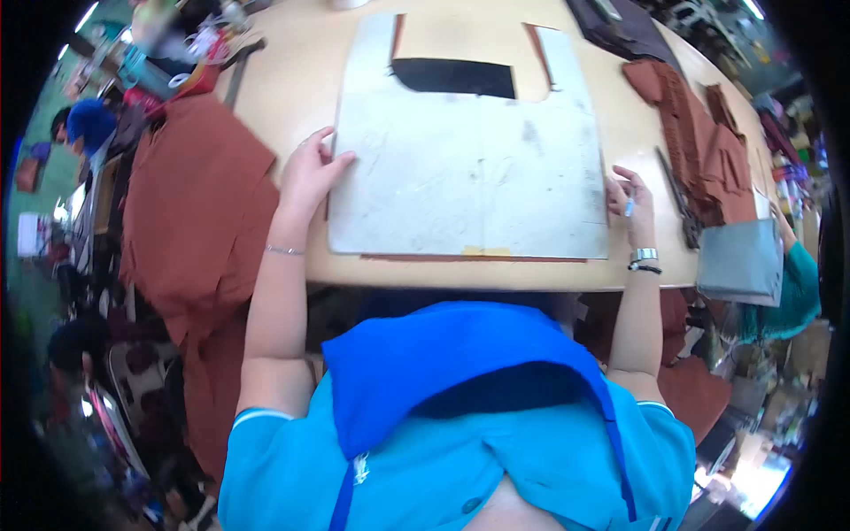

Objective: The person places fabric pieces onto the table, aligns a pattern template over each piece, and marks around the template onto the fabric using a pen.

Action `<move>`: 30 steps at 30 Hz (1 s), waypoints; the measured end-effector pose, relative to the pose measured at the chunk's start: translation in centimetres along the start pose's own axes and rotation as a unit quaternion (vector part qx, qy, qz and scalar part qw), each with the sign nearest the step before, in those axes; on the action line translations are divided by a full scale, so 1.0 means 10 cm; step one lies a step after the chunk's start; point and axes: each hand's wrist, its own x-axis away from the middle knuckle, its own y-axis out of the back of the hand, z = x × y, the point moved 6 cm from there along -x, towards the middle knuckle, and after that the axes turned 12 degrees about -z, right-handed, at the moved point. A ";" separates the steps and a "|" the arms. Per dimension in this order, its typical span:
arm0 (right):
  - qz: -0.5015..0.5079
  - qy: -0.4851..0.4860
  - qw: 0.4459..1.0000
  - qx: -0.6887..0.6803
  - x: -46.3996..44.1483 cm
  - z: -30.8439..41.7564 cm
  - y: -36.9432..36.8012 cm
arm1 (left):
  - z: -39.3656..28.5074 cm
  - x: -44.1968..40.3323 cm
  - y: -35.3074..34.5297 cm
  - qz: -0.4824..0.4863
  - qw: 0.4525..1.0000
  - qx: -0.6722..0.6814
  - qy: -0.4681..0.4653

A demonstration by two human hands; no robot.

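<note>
A large grey-white cutting template (469, 168) with a U-shaped notch at its far side lies flat on the table in front of me. Reddish-brown leather shows beneath its near edge, and a black piece (460, 78) is visible through the notch. At the template's left edge is my left hand (317, 173), fingers apart, its thumb at the border. My right hand (632, 202) is beside the right edge with curled fingers. A small pale-blue pen-like object (629, 207) shows among them; most of it is hidden.
Brown leather sheets (199, 195) hang over the table's left side near a hammer-like tool (241, 66). On the right lie scissors (680, 199) and brown leather pieces (708, 150). Another person's teal sleeve (792, 292) is beside a grey box-like item (742, 261).
</note>
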 end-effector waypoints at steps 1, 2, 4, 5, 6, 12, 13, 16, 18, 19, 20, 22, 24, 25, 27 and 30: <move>-0.010 0.008 1.000 -0.009 0.00 0.03 0.00 | -0.15 -0.04 0.02 -0.021 0.998 -0.048 -0.031; -0.029 0.017 0.999 -0.020 -0.01 0.08 0.00 | -0.35 -0.09 -0.03 -0.011 0.997 -0.037 -0.060; -0.058 0.037 0.997 -0.045 -0.02 0.20 -0.09 | -0.71 -0.13 -0.13 0.005 0.994 -0.022 -0.111; -0.056 0.035 0.995 -0.077 -0.02 0.25 -0.15 | -0.87 -0.16 -0.24 0.006 0.986 -0.016 -0.168; -0.053 0.032 0.992 -0.109 -0.02 0.31 -0.21 | -1.03 -0.21 -0.36 0.007 0.975 -0.010 -0.224; -0.034 0.044 0.984 -0.172 -0.05 0.53 -0.60 | -1.61 -0.49 -1.02 0.098 0.945 -0.017 -0.311; -0.031 0.059 0.983 -0.172 -0.05 0.58 -0.66 | -1.63 -0.51 -1.07 0.112 0.944 -0.027 -0.309; -0.002 0.067 0.978 -0.196 -0.11 0.66 -0.82 | -1.68 -0.55 -1.12 0.145 0.940 -0.055 -0.305; 0.012 0.056 0.982 -0.181 -0.13 0.72 -0.93 | -1.69 -0.57 -1.13 0.155 0.936 -0.071 -0.307; 0.019 0.051 0.983 -0.173 -0.12 0.78 -0.99 | -1.68 -0.58 -1.14 0.159 0.937 -0.071 -0.303; 0.024 0.044 0.986 -0.157 -0.11 0.86 -1.04 | -1.67 -0.59 -1.14 0.162 0.937 -0.071 -0.300; 0.041 0.059 0.985 -0.159 -0.17 0.89 -1.19 | -1.68 -0.60 -1.14 0.164 0.937 -0.075 -0.301; 0.060 0.074 0.978 -0.186 -0.27 0.87 -1.36 | -1.70 -0.59 -1.12 0.160 0.934 -0.081 -0.310; 0.060 0.096 0.979 -0.168 -0.31 0.90 -1.44 | -1.70 -0.59 -1.13 0.159 0.933 -0.082 -0.313; 0.060 0.139 0.979 -0.133 -0.35 0.97 -1.61 | -1.69 -0.58 -1.14 0.157 0.931 -0.084 -0.320; 0.043 0.174 0.973 -0.142 -0.39 1.09 -1.89 | -1.69 -0.57 -1.14 0.155 0.928 -0.089 -0.326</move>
